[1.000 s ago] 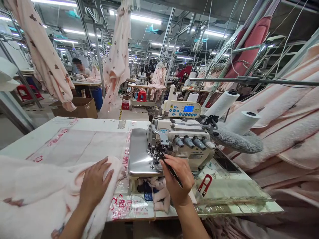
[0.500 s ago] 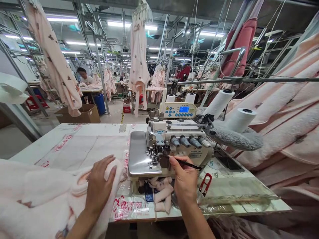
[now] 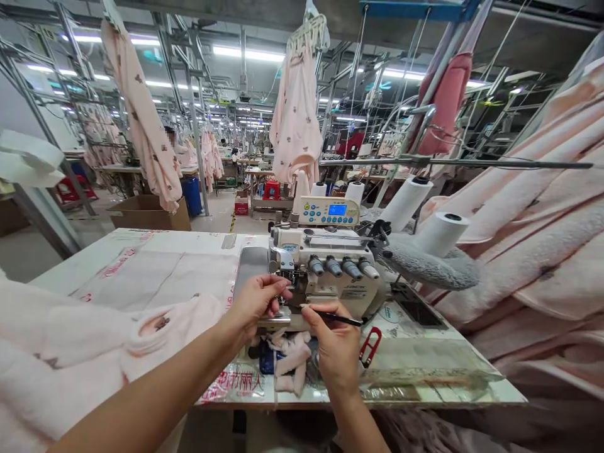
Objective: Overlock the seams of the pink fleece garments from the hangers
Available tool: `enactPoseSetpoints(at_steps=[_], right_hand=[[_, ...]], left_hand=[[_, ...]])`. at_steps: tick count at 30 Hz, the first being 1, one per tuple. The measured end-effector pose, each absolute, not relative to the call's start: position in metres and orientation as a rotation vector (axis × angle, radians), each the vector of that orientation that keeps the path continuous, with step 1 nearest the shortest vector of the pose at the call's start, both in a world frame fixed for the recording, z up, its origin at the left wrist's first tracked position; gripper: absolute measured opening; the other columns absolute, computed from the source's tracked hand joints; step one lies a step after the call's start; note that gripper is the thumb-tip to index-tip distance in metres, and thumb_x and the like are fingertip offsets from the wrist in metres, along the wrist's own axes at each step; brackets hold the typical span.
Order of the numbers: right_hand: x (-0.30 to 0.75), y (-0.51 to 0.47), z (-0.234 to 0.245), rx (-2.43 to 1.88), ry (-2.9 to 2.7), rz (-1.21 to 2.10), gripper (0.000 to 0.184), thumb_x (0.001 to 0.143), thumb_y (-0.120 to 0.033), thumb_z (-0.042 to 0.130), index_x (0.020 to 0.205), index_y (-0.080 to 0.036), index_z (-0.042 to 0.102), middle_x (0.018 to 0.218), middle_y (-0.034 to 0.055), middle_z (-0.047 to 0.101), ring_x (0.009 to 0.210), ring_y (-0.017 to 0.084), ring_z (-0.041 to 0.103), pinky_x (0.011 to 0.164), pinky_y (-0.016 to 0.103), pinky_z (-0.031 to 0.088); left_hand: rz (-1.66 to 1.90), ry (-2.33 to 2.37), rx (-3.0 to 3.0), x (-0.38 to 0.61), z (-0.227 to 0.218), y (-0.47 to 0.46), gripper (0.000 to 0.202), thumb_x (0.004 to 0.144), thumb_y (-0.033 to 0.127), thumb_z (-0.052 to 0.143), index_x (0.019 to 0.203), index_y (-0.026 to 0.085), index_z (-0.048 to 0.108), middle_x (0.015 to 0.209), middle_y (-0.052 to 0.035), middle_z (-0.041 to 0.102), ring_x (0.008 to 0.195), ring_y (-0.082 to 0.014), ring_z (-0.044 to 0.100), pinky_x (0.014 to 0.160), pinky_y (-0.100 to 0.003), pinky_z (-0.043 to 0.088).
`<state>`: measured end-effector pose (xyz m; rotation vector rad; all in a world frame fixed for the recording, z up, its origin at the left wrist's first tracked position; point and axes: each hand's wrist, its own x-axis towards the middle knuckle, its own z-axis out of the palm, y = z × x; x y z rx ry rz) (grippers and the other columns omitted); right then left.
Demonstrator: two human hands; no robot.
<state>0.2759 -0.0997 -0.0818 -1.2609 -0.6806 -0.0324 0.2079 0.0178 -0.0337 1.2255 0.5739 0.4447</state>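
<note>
My left hand [image 3: 257, 302] is at the front of the white overlock sewing machine [image 3: 325, 242], beside the needle area, its thumb and fingers pinched together. Whatever lies between those fingertips is too small to make out. In my right hand [image 3: 338, 349] is a pair of slim black tweezers [image 3: 340, 318], their tip pointing left toward the machine front, close to my left fingers. A pale pink fleece garment [image 3: 104, 340] lies on the table to the left, under my left forearm. Pink fabric scraps [image 3: 296, 362] sit below the machine front.
A red loop-shaped tool [image 3: 376, 335] rests right of my right hand. White thread cones [image 3: 441, 236] and a grey fluffy roll [image 3: 434, 264] stand behind the machine. Pink fabric [image 3: 542, 251] hangs at the right, and a garment [image 3: 299, 113] hangs ahead.
My left hand has left the pink garment and moved right to the machine's needle area, its fingers now pinched. The right hand still holds the tweezers. The camera view has shifted slightly.
</note>
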Motion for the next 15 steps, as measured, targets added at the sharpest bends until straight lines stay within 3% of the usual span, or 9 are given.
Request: enactPoseSetpoints(at_steps=[4, 8, 10, 11, 15], right_hand=[[0.275, -0.128, -0.078, -1.315, -0.759, -0.07, 0.019, 0.078, -0.037, 0.063, 0.071, -0.019, 0.064, 0.071, 0.0018, 0.064, 0.07, 0.018, 0.06, 0.065, 0.027, 0.047], [0.328, -0.168, -0.066, -1.42, -0.705, -0.242, 0.043, 0.089, -0.051, 0.037, 0.073, -0.018, 0.061, 0.091, 0.0086, 0.066, 0.088, 0.022, 0.059, 0.078, 0.034, 0.045], [0.372, -0.182, -0.058, -1.649, -0.542, -0.243, 0.05, 0.084, -0.061, 0.033, 0.087, -0.018, 0.06, 0.077, 0.007, 0.065, 0.072, 0.021, 0.059, 0.065, 0.033, 0.046], [0.394, -0.186, -0.056, -1.717, -0.496, -0.239, 0.051, 0.079, -0.063, 0.039, 0.089, -0.017, 0.06, 0.072, 0.0063, 0.063, 0.069, 0.022, 0.058, 0.061, 0.031, 0.044], [0.455, -0.182, -0.061, -1.858, -0.445, -0.085, 0.042, 0.062, -0.059, 0.062, 0.058, -0.018, 0.056, 0.053, 0.0022, 0.054, 0.058, 0.019, 0.053, 0.05, 0.026, 0.037]], left_hand=[[0.461, 0.502, 1.412, 0.196, -0.033, 0.01, 0.019, 0.068, 0.029, 0.067, 0.076, 0.012, 0.062, 0.056, 0.0011, 0.059, 0.039, -0.0032, 0.045, 0.037, -0.012, 0.034], [0.46, 0.362, 1.651, 0.167, -0.046, -0.013, 0.025, 0.072, 0.039, 0.062, 0.073, 0.015, 0.067, 0.06, -0.0012, 0.061, 0.047, -0.0078, 0.051, 0.045, -0.017, 0.041], [0.488, 0.393, 1.646, 0.157, -0.061, -0.025, 0.028, 0.072, 0.042, 0.061, 0.075, 0.016, 0.068, 0.06, -0.0019, 0.062, 0.049, -0.0102, 0.054, 0.048, -0.019, 0.043], [0.514, 0.423, 1.617, 0.155, -0.07, -0.029, 0.029, 0.071, 0.043, 0.061, 0.076, 0.016, 0.068, 0.06, -0.0022, 0.062, 0.049, -0.0111, 0.055, 0.049, -0.02, 0.044], [0.572, 0.522, 1.448, 0.159, -0.105, -0.039, 0.034, 0.067, 0.047, 0.065, 0.078, 0.014, 0.066, 0.063, -0.0028, 0.063, 0.05, -0.0112, 0.056, 0.051, -0.021, 0.046]])
